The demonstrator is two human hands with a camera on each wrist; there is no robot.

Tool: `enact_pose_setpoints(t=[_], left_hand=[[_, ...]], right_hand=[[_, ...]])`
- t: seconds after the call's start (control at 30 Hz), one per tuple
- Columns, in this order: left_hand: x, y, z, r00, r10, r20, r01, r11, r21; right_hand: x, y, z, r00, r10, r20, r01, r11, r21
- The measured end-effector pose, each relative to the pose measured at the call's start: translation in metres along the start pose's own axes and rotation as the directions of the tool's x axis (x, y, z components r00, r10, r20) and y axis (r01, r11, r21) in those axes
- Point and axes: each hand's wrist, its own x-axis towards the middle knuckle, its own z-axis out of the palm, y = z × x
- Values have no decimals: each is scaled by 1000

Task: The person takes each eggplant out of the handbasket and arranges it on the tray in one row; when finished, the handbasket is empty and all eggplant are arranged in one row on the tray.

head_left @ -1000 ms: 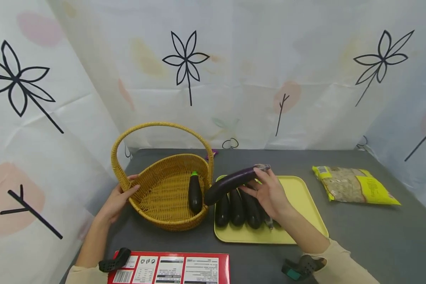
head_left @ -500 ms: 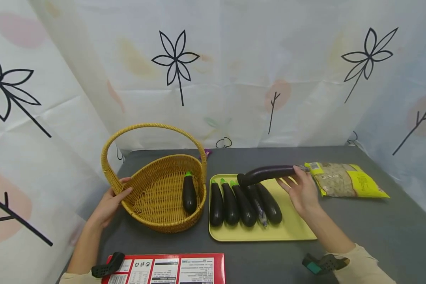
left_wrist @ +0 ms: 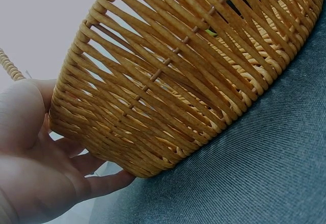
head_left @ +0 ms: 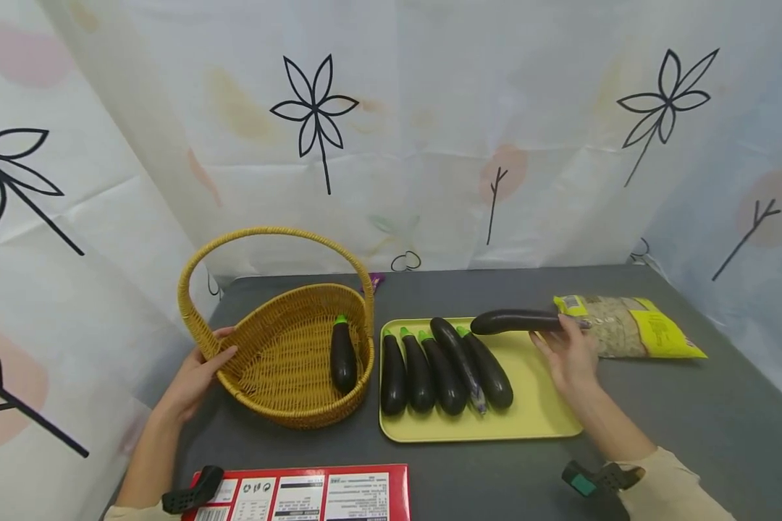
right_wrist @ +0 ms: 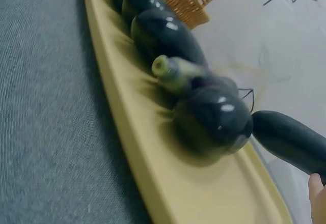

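Observation:
My left hand [head_left: 192,380] grips the rim of a yellow-brown wicker basket [head_left: 280,376], thumb inside and fingers against the outer wall [left_wrist: 137,91]. Inside the basket, toward its right side, lies one dark eggplant [head_left: 342,358] with a green stem. My right hand [head_left: 572,358] holds a long, slim eggplant [head_left: 515,321] by its stem end, level above the far right part of a yellow tray [head_left: 541,391]. Several eggplants [head_left: 442,373] lie side by side on the tray's left half. Among them, a slimmer eggplant [head_left: 457,354] has its stem pointing toward me.
A yellow bag with a clear window [head_left: 625,325] lies right of the tray, behind my right hand. A red and white box [head_left: 326,496] sits at the near edge. Behind the basket is a small purple item [head_left: 376,281]. A patterned white curtain [head_left: 430,145] hangs behind the grey table.
My right hand has carried the slim eggplant rightward, away from the basket's right rim to the tray's far right side, levelling it. My left hand stays on the basket. The view has shifted slightly.

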Motion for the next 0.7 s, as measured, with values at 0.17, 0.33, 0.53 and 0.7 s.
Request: enact_pose_setpoints(t=[0.17,0.33,0.53,0.7], left_hand=[[-2,-2,-1,1000,5,-5,-5,1000,-7],[-2,-3,-1,1000,8,-5,-8,1000,2],[0,-4,0,1000,14,1,-14,1000,-12],[0,-3,0,1000,27,10,-27,999,-37]], right_hand=[[3,4,-2,997,9,-78,-14,998,-57],[0,1,-7,993,68,-101,-78,991,-107],[-4,-14,-21,979,204,3,-195,940,-280],[-3,-23,-32,937,329,122,-206,797,-568]])
